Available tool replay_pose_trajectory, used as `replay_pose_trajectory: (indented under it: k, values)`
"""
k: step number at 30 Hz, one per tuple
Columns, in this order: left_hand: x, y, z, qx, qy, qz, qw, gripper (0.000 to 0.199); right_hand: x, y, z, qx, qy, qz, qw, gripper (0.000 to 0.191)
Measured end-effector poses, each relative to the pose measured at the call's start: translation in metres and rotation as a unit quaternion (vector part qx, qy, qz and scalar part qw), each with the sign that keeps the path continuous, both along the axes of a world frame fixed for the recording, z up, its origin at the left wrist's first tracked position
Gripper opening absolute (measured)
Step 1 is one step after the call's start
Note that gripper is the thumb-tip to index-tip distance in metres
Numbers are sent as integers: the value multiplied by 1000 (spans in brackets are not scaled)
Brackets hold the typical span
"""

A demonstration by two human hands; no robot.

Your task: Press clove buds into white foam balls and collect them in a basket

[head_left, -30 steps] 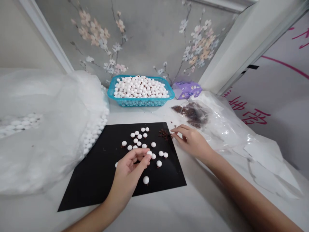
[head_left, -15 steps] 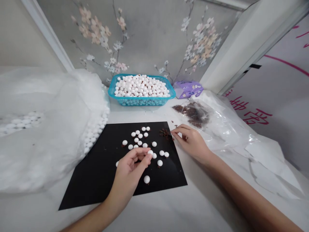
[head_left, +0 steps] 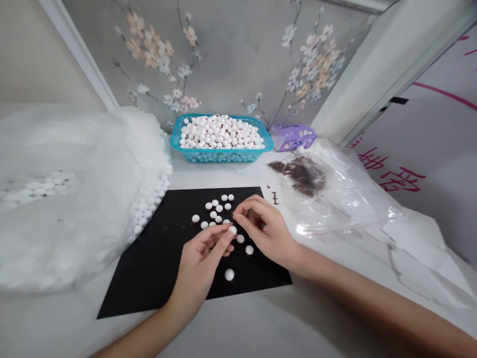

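Note:
Between the thumb and forefinger of my left hand (head_left: 201,253) is a small white ball (head_left: 232,230), held just over the black mat (head_left: 149,273). My right hand (head_left: 266,228) is close beside it, thumb and forefinger pinched on a tiny reddish-brown piece (head_left: 234,215) that barely shows. Its exact shape is too small to make out. Several white balls lie scattered on the mat around both hands, such as one nearer ball (head_left: 229,274); many have small brown bits at their undersides. My right hand hides part of the mat's right side.
A blue basket (head_left: 221,155) full of white balls stands at the back, beside a purple packet (head_left: 293,137). On the left bulges a large translucent bag (head_left: 93,199) of white balls. At right lies a clear plastic bag (head_left: 343,204) with brown pieces (head_left: 303,174).
My right hand has moved left from the small brown pile at the mat's right edge to the ball in my left hand. My left hand keeps its hold. The view shifts slightly.

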State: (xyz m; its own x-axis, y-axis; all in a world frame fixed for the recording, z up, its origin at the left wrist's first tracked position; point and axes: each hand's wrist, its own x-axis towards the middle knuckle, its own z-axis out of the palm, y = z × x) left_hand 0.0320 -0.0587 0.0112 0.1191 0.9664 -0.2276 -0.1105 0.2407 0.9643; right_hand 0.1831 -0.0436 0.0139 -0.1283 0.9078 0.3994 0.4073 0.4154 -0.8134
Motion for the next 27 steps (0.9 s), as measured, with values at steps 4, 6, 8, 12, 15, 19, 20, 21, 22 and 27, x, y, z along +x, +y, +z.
replay_pose_trajectory:
  k: [4, 6, 8, 12, 15, 19, 20, 21, 22, 27]
  values:
    - [-1, -1, -2, 0, -5, -3, 1000, 15, -5, -4, -2, 3, 6, 4, 1000, 8]
    - [-2, -2, -3, -1, -3, -1, 1000, 15, -5, -5, -3, 5, 2, 3, 1000, 8]
    - [-2, -2, -3, -1, -2, -1, 1000, 16, -4, -7, -4, 6, -4, 2, 1000, 7]
    - [-1, -1, -3, -3, -7, 2, 1000, 18, -2, -8, -4, 5, -17, 13, 1000, 7]
    - [-1, -1, -4, -3, -13, 7, 1000, 15, -2, -9, -6, 11, -19, 14, 1000, 7]
    - [-1, -1, -4, 8, -11, 1, 1000, 11, -2, -10, -7, 13, -21, 11, 1000, 7]
    - [-1, -1, -4, 9, -9, 1, 1000, 11, -3, -10, -7, 10, -21, 10, 1000, 6]
    - [-2, -1, -4, 10, -8, 3, 1000, 11, -3, -11, -8, 7, -22, 10, 1000, 6]
    - [-1, -1, -4, 10, -8, 5, 1000, 12, -3, -11, -8, 5, -22, 11, 1000, 6]
    - [-1, -1, -2, -4, -1, 15, 1000, 19, -1, -11, -9, 15, -27, 14, 999, 6]
